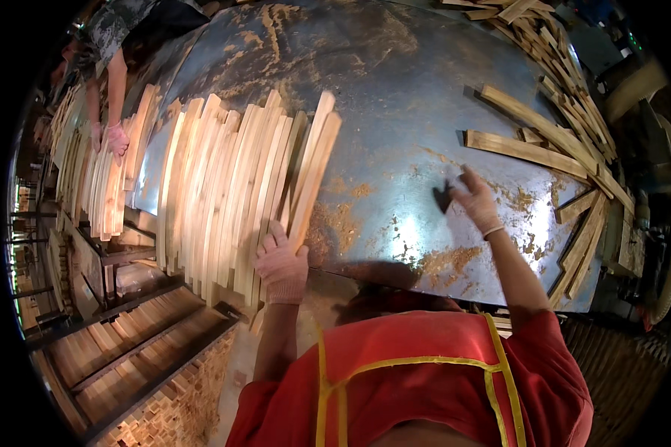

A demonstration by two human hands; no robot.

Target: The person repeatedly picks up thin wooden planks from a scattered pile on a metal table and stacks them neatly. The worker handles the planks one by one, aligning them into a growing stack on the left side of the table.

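Observation:
My left hand [282, 267], in a pale knit glove, is at the near end of a row of pale wooden strips [227, 171]. Its fingers lie over the strips, and the near end of the rightmost wooden strip [315, 182] sits between fingers and thumb. That strip and the one beside it slant a little away from the row, their far ends slightly blurred. Over the bare metal to the right is my right hand [476, 200], also gloved. Its fingers are apart and somewhat blurred, with nothing visible in them; a dark shadow lies beside it.
The metal table [395, 97] carries patches of sawdust [447, 261]. Loose wooden pieces [529, 153] pile along its right side. At far left, a co-worker's gloved hand [116, 141] touches another row of strips [104, 190]. A rack of wood blocks [134, 339] stands at lower left.

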